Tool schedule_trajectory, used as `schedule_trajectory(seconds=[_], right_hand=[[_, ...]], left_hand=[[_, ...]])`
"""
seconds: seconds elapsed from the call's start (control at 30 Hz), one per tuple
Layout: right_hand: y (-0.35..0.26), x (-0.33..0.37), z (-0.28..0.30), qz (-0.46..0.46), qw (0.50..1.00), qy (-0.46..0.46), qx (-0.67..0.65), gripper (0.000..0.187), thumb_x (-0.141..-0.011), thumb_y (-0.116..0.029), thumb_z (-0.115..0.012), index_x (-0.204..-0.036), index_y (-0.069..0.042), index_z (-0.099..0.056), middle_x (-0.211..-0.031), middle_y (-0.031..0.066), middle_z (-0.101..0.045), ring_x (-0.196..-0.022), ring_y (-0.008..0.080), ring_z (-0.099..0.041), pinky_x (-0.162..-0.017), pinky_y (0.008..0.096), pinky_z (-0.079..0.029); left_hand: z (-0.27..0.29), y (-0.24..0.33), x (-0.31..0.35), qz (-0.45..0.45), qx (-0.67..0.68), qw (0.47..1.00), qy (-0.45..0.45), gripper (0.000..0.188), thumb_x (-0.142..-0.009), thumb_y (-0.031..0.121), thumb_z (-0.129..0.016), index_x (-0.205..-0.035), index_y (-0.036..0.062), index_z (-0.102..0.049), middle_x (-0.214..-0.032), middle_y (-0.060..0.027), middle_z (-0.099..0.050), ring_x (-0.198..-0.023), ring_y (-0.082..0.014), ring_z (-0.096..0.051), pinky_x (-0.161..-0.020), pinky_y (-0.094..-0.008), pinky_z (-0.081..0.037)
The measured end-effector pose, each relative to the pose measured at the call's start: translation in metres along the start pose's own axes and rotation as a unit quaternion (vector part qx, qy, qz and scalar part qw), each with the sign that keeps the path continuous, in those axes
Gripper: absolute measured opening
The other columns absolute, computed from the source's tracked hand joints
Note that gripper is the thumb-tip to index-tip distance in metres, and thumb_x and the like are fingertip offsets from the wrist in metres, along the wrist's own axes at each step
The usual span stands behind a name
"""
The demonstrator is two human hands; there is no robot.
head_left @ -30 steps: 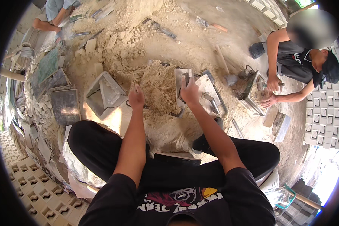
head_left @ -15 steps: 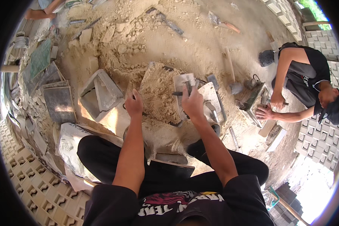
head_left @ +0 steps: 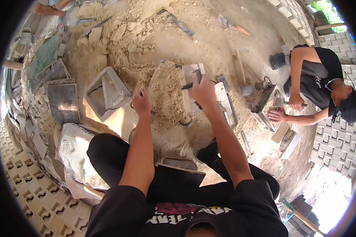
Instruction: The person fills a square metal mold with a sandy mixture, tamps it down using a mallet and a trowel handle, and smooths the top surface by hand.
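Note:
My right hand (head_left: 203,93) is closed round the dark handle of a pale rectangular board (head_left: 192,71), which lies over the right side of a mound of sandy powder (head_left: 164,91). Dark bits of some object poke out at the mound's edges; the rest is buried. At the mound's left side my left hand (head_left: 142,101) is curled closed, and what it holds, if anything, I cannot make out. Partly behind my right hand and forearm, a pale flat plate (head_left: 222,93) lies on the ground.
A grey block-shaped mould (head_left: 116,93) and dark square plates (head_left: 63,102) lie left. A mallet (head_left: 245,89) and a trowel (head_left: 235,27) are on the right and far ground. At right, a co-worker (head_left: 318,75) handles a tool over an open box mould (head_left: 267,102). Patterned blocks (head_left: 332,138) stand behind.
My right hand and the board have moved away from me across the mound. My left hand has shifted slightly farther out, still curled. The co-worker's tool hand has moved slightly.

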State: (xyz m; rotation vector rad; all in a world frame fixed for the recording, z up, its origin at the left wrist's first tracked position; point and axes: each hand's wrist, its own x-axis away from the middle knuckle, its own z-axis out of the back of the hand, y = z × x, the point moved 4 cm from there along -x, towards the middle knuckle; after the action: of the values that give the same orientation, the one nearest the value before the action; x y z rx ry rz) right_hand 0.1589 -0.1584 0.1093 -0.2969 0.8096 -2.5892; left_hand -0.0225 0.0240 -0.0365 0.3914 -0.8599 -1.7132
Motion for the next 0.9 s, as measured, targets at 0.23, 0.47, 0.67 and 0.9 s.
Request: schedule_trajectory(seconds=[0.23,0.47,0.67,0.9], right_hand=[[0.015,0.000,-0.037,-0.058,0.991,-0.064,0.101,0.040,-0.097,-0.034,-0.048,-0.100,0.006,-0.056,-0.083,0.0316,-0.065,-0.083,0.0485,-0.065,-0.073,0.0543,-0.053],[-0.004,-0.018,-0.026,0.043,0.997,-0.045,0.036,0.042,-0.095,-0.036,-0.051,-0.100,0.005,-0.056,-0.078,0.0306,-0.065,-0.076,0.0496,-0.064,-0.067,0.0541,-0.053],[-0.016,-0.012,-0.052,0.003,0.989,-0.105,0.102,0.040,-0.097,-0.036,-0.048,-0.100,0.004,-0.056,-0.080,0.0303,-0.065,-0.079,0.0479,-0.066,-0.070,0.0540,-0.053],[-0.025,-0.026,-0.054,0.013,0.983,-0.148,0.104,0.045,-0.097,-0.039,-0.048,-0.104,0.005,-0.057,-0.091,0.0302,-0.066,-0.087,0.0461,-0.066,-0.076,0.0517,-0.053]], left_hand=[[-0.001,0.024,0.014,-0.009,0.011,1.000,-0.024,0.050,-0.098,0.041,-0.042,-0.082,-0.0031,-0.059,-0.070,-0.0207,-0.060,-0.072,-0.0417,-0.059,-0.068,-0.0486,-0.042],[-0.001,0.003,0.002,0.004,-0.002,1.000,-0.018,0.051,-0.098,0.042,-0.041,-0.082,-0.0034,-0.058,-0.071,-0.0221,-0.058,-0.071,-0.0415,-0.057,-0.067,-0.0487,-0.042],[0.000,0.016,0.008,0.033,0.005,0.998,-0.056,0.053,-0.099,0.043,-0.040,-0.082,-0.0020,-0.062,-0.072,-0.0224,-0.060,-0.072,-0.0421,-0.058,-0.067,-0.0501,-0.043],[0.003,0.013,0.008,0.040,0.005,0.998,-0.038,0.054,-0.098,0.042,-0.041,-0.078,-0.0034,-0.060,-0.075,-0.0234,-0.061,-0.076,-0.0440,-0.058,-0.069,-0.0502,-0.042]])
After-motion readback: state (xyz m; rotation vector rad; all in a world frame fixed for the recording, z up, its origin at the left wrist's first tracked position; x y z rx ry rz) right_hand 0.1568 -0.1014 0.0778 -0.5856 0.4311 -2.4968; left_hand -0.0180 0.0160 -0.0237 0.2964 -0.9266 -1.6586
